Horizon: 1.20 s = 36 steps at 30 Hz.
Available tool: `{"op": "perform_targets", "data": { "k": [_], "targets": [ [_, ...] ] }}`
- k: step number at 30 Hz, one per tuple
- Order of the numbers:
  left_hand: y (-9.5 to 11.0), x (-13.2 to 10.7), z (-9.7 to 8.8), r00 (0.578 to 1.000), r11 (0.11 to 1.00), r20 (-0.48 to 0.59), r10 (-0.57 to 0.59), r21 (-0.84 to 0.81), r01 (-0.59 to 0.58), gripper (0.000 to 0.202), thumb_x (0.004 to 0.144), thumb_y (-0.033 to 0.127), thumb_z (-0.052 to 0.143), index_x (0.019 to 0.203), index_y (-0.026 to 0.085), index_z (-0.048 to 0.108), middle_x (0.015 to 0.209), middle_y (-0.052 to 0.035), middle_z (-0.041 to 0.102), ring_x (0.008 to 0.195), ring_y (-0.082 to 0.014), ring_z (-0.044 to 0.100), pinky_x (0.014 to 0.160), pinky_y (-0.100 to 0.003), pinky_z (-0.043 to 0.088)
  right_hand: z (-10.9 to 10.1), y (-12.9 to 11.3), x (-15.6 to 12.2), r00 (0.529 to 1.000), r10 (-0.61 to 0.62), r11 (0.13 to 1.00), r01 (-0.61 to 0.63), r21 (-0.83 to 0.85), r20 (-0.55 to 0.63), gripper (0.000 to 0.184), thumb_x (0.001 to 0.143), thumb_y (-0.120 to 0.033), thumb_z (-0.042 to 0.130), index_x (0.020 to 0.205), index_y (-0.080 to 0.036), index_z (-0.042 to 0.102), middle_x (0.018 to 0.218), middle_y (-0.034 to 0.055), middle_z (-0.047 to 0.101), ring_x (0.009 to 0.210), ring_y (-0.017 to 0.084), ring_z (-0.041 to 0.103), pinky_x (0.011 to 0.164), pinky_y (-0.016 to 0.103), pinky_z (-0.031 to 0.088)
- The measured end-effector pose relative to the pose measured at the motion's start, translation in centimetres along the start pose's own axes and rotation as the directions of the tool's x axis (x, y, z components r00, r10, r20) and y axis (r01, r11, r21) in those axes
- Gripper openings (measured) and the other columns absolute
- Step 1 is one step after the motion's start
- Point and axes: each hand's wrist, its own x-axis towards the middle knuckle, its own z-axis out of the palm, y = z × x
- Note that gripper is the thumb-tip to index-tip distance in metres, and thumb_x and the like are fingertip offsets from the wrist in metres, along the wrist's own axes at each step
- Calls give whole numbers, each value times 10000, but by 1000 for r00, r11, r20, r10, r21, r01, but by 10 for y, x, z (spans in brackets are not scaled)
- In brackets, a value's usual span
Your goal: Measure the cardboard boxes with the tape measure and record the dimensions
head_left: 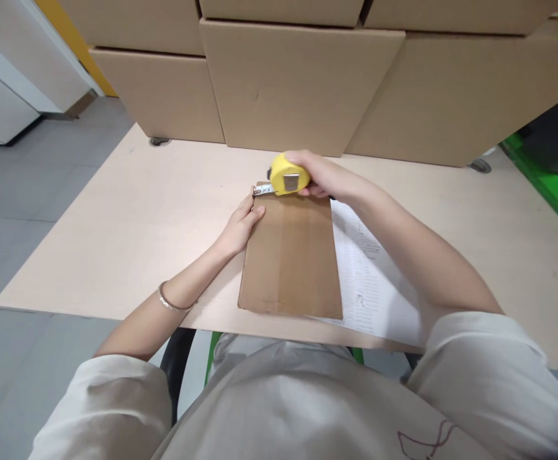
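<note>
A flat brown cardboard piece [291, 255] lies on the pale wooden table [130, 230], partly over a printed white sheet [369, 281]. My right hand [329, 177] is closed round a yellow tape measure [288, 176] at the cardboard's far edge. A short length of its metal blade sticks out to the left. My left hand [240, 225] rests on the cardboard's far left corner, its fingertips at the blade's end hook; I cannot see whether they pinch it. A thin bracelet [170, 301] circles my left wrist.
Large cardboard boxes [298, 83] stand stacked along the table's far edge. A green object [554, 182] sits at the right. Grey floor and a white cabinet [10, 83] lie to the left. Cable grommets [160, 141] mark the table's far corners.
</note>
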Motion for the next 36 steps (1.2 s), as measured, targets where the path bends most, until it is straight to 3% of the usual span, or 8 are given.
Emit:
{"op": "perform_targets", "data": {
  "k": [6, 11, 16, 19, 23, 26, 31, 36],
  "targets": [
    [-7, 4, 4, 1000, 1000, 4, -29, -12, 29, 717, 1004, 716, 775, 1513, 213, 733, 1740, -191, 730, 1715, -484, 587, 1473, -656, 423, 32, -10, 51, 994, 84, 992, -76, -104, 72, 661, 1087, -885, 687, 916, -250, 622, 595, -11, 495, 500, 124, 275, 480, 325, 139],
    [4, 3, -8, 993, 992, 33, -112, -47, 114, 1161, 905, 836, 857, 1876, 369, 424, 2013, -147, 419, 1906, -510, 317, 1503, -738, 348, 18, -5, 47, 999, 23, 1000, -24, 6, 30, 656, 1063, -879, 757, 912, -253, 633, 628, 29, 594, 534, 174, 536, 475, 313, 283],
    [38, -73, -49, 971, 967, 229, 73, 222, -125, 1448, 840, 846, 1021, 1978, 567, 171, 2131, -23, 53, 1964, -526, 22, 1555, -814, 110, -31, 14, 25, 963, -3, 994, 31, 103, -268, 591, 1085, -852, 729, 1024, -265, 691, 777, 79, 730, 730, 257, 734, 545, 307, 494],
    [34, -125, -54, 914, 911, 398, 76, 344, -226, 1687, 669, 649, 1213, 1960, 649, 128, 2127, -26, 58, 1948, -566, 103, 1544, -835, 234, -51, 35, 17, 939, 27, 995, 7, 98, -342, 589, 1079, -843, 751, 1027, -259, 703, 821, 82, 744, 773, 254, 759, 605, 308, 553],
    [11, -152, -42, 973, 943, 228, 34, 314, -107, 1435, 832, 577, 1145, 1941, 631, 237, 1956, -155, 460, 1696, -526, 653, 1365, -827, 582, -55, 57, 12, 939, 86, 995, -64, 79, -332, 594, 1054, -844, 792, 989, -260, 704, 828, 84, 754, 774, 248, 758, 624, 309, 554],
    [7, -147, -44, 1000, 978, -12, 7, 210, -5, 1172, 824, 544, 1156, 1818, 486, 537, 1552, -119, 794, 1306, -391, 900, 1175, -679, 765, -58, 54, 5, 913, 101, 994, -75, 81, -396, 546, 1085, -795, 781, 1004, -259, 713, 822, 80, 759, 760, 242, 747, 626, 307, 551],
    [24, -116, -47, 910, 989, -412, 53, 149, 10, 518, 959, 633, 1025, 1350, 318, 898, 1486, -87, 903, 1522, -425, 799, 1398, -699, 608, -65, 24, -40, 825, 161, 977, -57, 204, -541, 345, 1226, -545, 620, 1106, -248, 750, 848, 85, 797, 765, 210, 747, 696, 286, 591],
    [43, -76, -13, 876, 970, -480, -35, -228, -87, 660, 1100, 872, 729, 1405, 303, 864, 1712, -66, 803, 1826, -386, 525, 1468, -521, 522, -23, 21, -116, 705, 83, 940, 178, 290, -704, 387, 1088, -621, 712, 1099, -248, 813, 833, 60, 788, 693, 228, 721, 639, 333, 593]
  ]
}}
